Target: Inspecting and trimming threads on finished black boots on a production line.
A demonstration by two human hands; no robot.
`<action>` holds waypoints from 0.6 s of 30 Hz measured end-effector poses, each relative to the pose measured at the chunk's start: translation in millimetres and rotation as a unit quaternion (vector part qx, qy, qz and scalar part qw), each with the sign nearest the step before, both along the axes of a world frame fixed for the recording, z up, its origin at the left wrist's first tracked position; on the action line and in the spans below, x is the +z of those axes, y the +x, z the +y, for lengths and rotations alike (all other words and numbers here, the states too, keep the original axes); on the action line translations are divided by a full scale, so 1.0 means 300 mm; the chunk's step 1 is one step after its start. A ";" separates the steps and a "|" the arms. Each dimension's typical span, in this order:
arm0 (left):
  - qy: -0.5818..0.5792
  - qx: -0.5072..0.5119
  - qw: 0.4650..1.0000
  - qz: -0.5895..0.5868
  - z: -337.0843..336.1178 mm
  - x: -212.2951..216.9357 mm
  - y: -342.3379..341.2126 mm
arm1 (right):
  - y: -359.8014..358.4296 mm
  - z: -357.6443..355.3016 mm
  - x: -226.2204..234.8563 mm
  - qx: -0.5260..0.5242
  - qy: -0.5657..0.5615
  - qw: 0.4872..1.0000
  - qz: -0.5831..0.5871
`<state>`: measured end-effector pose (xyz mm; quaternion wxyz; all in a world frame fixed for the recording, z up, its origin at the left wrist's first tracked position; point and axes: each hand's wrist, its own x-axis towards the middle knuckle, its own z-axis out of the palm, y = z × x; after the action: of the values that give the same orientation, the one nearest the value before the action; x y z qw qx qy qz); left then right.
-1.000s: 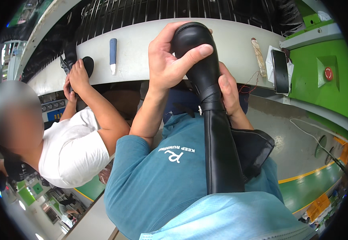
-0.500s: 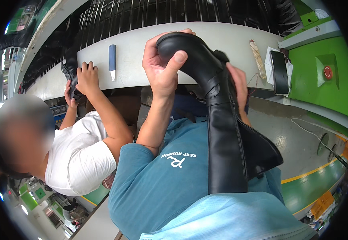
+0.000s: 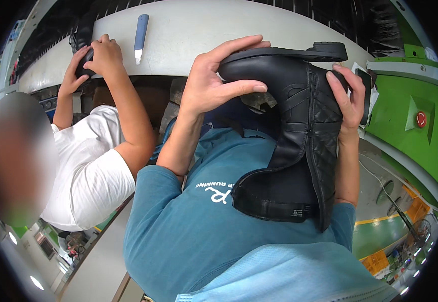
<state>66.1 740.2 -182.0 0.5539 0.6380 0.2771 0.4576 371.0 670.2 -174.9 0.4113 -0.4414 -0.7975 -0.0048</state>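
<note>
A tall black boot (image 3: 289, 83) hangs upside down before my chest, sole up, toe to the left, shaft opening toward me. Its side zip is partly undone, so the shaft flares and shows its lining; a quilted panel runs down the shaft's right side. My left hand (image 3: 211, 75) clasps the toe, fingers over the sole's edge and thumb along the upper. At the heel end, my right hand (image 3: 348, 95) grips the back of the boot with bent fingers; its thumb is hidden.
A blue-handled tool (image 3: 141, 38) lies on the pale worktop (image 3: 179, 30). At left a co-worker in a white shirt (image 3: 96, 171) handles another black shoe or boot (image 3: 84, 60). To the right stand a phone (image 3: 364, 95) and a green machine panel (image 3: 405, 113) with a red button (image 3: 420, 119).
The boot has turned, its sole now up and its unzipped side facing me. My right hand has come from behind the ankle to the heel. The view has shifted.
</note>
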 end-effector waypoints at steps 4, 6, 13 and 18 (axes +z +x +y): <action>-0.020 0.001 1.000 -0.013 0.004 0.008 -0.018 | -0.010 0.008 -0.007 0.003 0.000 1.000 0.004; -0.043 0.002 0.999 -0.018 0.002 0.001 -0.026 | -0.012 0.008 -0.012 0.008 0.000 1.000 0.006; -0.042 -0.009 0.999 -0.030 0.009 -0.070 -0.037 | -0.023 0.027 0.013 0.015 -0.018 0.999 -0.026; -0.038 0.000 0.999 -0.026 0.014 -0.103 -0.028 | -0.004 0.049 0.043 0.016 -0.073 0.996 -0.053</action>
<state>57.8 744.3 -212.9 0.5843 0.6046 0.2803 0.4632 369.8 684.9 -162.2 0.3357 -0.4565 -0.8232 0.0364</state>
